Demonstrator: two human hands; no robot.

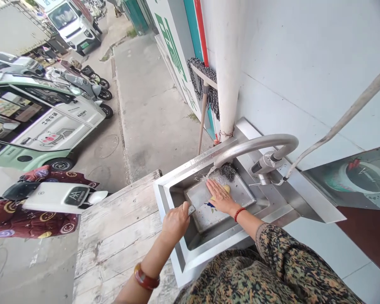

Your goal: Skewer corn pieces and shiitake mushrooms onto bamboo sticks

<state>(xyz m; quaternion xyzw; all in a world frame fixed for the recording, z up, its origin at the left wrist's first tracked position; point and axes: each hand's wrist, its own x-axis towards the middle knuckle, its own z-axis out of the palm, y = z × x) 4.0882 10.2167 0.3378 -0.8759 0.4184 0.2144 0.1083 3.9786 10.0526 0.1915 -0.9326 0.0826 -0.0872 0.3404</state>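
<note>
- Left hand: fingers closed around a grey handle over the near-left part of the sink; a brown-red bangle is worn on the wrist.
- Grey handle: directed toward the right hand; its far end cannot be told from the bright metal beneath.
- Right hand: laid flat, fingers extended, over a yellow pad, which is partly covered by it; a red beaded bracelet is worn.
- Hands: held apart from each other, both at the sink.
- Blue patch: seen at the edge of the right hand; whether it belongs to the yellow pad cannot be told.
- Metal tray: lying in the basin of the steel sink, beneath the right hand; small specks are noted on its surface.
- Dark scourer: resting at the far side of the tray, beyond the right hand.
- Curved faucet: arched over the basin; water is discharged near the right fingertips, with droplets on the far rim.
- Weathered wooden table: placed just beside the sink, on the left.
- Mop: stood head-up beside a white pipe, beyond the sink.
</note>
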